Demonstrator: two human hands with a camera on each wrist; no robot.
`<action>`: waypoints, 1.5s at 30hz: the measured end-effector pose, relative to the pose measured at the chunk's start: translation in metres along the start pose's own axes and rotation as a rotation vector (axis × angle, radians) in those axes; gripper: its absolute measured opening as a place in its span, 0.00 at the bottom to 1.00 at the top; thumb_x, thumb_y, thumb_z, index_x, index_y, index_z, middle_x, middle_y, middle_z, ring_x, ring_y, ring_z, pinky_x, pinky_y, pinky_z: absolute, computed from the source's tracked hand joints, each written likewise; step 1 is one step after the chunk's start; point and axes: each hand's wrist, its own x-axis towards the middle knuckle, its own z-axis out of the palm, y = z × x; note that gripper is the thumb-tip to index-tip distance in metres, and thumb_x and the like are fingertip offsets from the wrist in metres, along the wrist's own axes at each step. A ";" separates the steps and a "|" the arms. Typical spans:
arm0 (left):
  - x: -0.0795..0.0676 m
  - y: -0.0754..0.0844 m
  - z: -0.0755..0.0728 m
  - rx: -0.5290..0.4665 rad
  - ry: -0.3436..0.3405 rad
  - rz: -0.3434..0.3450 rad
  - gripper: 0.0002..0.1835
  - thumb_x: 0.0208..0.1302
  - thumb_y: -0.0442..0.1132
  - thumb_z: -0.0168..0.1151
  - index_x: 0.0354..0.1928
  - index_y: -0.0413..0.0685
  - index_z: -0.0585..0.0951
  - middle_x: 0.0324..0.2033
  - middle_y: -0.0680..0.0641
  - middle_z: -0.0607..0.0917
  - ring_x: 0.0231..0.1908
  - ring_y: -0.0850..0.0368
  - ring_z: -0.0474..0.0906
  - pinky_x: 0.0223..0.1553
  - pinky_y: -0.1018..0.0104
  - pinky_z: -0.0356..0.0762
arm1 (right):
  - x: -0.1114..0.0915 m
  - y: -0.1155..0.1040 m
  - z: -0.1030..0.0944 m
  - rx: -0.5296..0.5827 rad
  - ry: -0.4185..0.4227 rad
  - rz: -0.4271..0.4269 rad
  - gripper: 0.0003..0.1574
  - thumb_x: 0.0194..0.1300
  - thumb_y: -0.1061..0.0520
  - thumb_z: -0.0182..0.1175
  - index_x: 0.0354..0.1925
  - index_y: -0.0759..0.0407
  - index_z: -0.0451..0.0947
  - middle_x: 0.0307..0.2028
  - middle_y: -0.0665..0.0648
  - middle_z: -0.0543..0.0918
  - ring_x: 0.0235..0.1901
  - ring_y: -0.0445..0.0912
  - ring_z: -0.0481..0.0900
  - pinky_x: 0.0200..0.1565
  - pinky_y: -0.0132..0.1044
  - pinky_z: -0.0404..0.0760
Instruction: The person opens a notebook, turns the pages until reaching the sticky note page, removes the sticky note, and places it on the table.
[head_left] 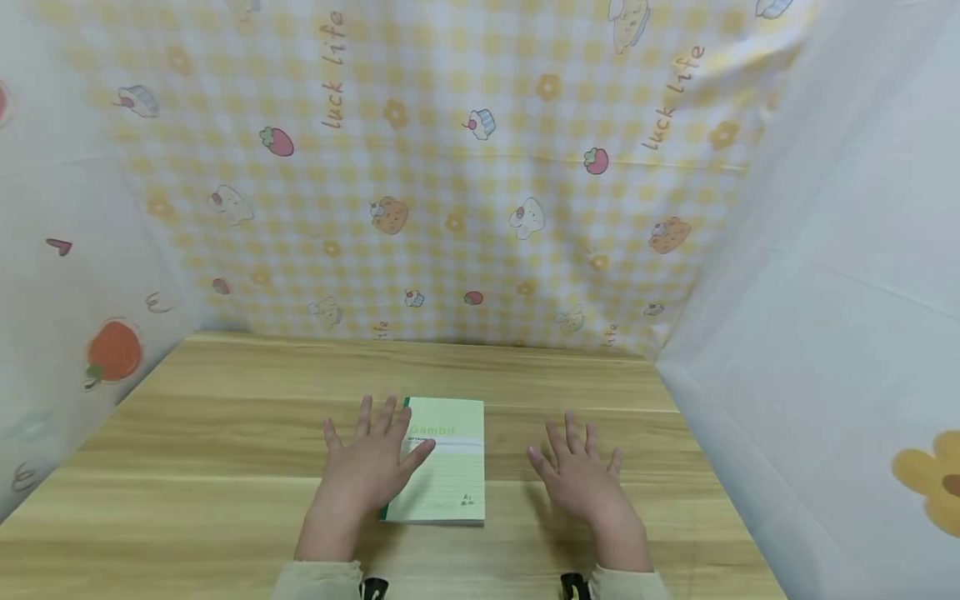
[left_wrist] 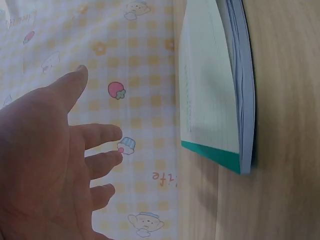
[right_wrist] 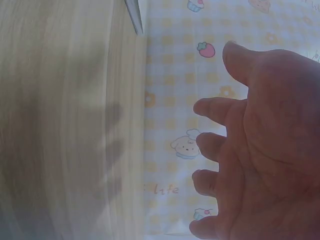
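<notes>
1. Head view: we list one pale-green notebook (head_left: 446, 479), lying on the wooden table (head_left: 247, 433); left hand (head_left: 363, 471), fingers spread, holding nothing, hiding part of its left side; right hand (head_left: 585, 483), likewise spread and unladen, to its right. Behind, yellow-checked cloth (head_left: 450, 167); at right, white sheet (head_left: 840, 292).
2. Left wrist view: we note a gap between fingers and notebook.
3. Right wrist view: we record finger shadows (right_wrist: 114, 150) on the tabletop.
</notes>
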 end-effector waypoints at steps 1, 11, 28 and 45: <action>0.000 0.000 0.001 0.004 -0.002 -0.003 0.43 0.78 0.69 0.49 0.83 0.49 0.63 0.86 0.41 0.52 0.86 0.33 0.34 0.71 0.12 0.22 | 0.000 -0.001 0.000 -0.001 -0.001 -0.003 0.47 0.83 0.30 0.42 0.86 0.52 0.50 0.87 0.62 0.37 0.84 0.72 0.29 0.70 0.87 0.23; -0.005 0.026 0.024 0.105 -0.039 0.088 0.43 0.70 0.67 0.63 0.78 0.49 0.71 0.80 0.37 0.66 0.82 0.27 0.54 0.73 0.12 0.44 | -0.004 -0.010 0.004 0.002 -0.105 -0.024 0.50 0.78 0.33 0.56 0.84 0.55 0.56 0.85 0.71 0.46 0.81 0.81 0.42 0.69 0.89 0.47; -0.001 0.059 0.056 0.076 -0.161 0.202 0.31 0.65 0.58 0.71 0.66 0.52 0.83 0.72 0.41 0.79 0.73 0.30 0.73 0.65 0.27 0.77 | 0.003 -0.030 0.023 -0.072 -0.171 -0.089 0.35 0.60 0.29 0.74 0.32 0.59 0.79 0.54 0.75 0.87 0.72 0.83 0.65 0.67 0.81 0.67; -0.013 0.043 0.010 -0.159 -0.021 0.279 0.18 0.81 0.43 0.57 0.67 0.51 0.76 0.76 0.37 0.73 0.67 0.39 0.81 0.63 0.41 0.84 | 0.013 -0.040 0.037 -0.214 -0.100 -0.138 0.38 0.62 0.32 0.73 0.15 0.56 0.70 0.52 0.76 0.88 0.67 0.81 0.73 0.62 0.82 0.72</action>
